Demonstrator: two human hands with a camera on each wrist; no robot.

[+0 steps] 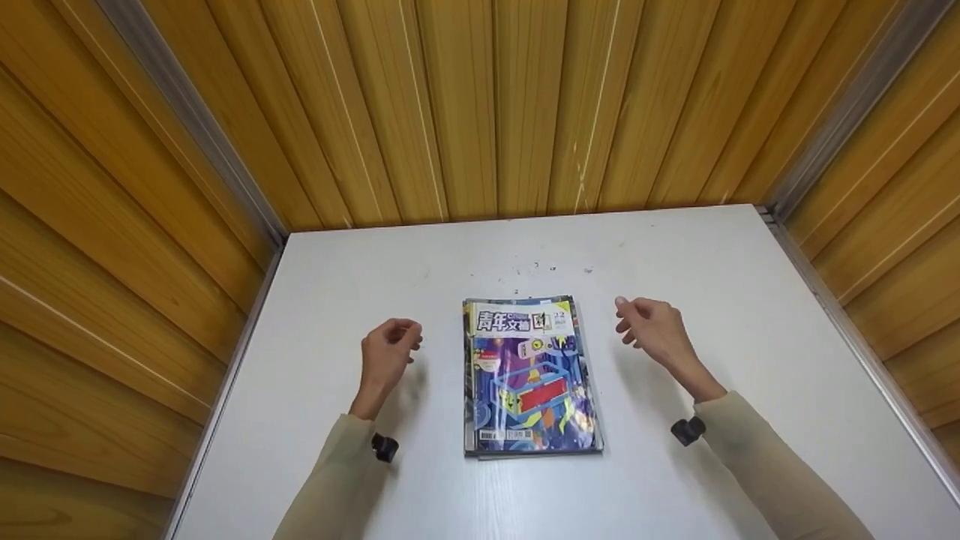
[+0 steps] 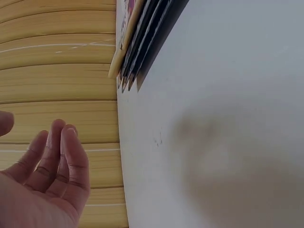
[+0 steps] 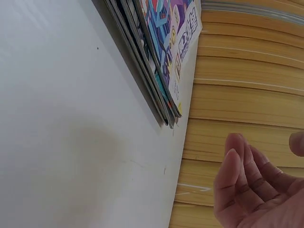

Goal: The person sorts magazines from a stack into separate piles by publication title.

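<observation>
A stack of magazines [image 1: 534, 379] lies on the white table, the top one with a colourful blue and purple cover. To its left my left hand [image 1: 388, 351] hovers above the table, fingers loosely bent and holding nothing. On the other side, apart from the stack, my right hand [image 1: 654, 328] is held up in the same loose way. In the left wrist view the relaxed left fingers [image 2: 76, 161] show with a gap to the thumb. The right wrist view shows several layered edges of the magazines [image 3: 147, 71] and the loosely bent right fingers [image 3: 227, 178].
The white table [image 1: 337, 277] meets wood-patterned walls [image 1: 495, 112] at the back and sides. Small dark marks [image 1: 553, 268] dot the tabletop behind the stack. A black wrist camera [image 1: 385, 448] sits at the left cuff and another camera [image 1: 688, 430] at the right.
</observation>
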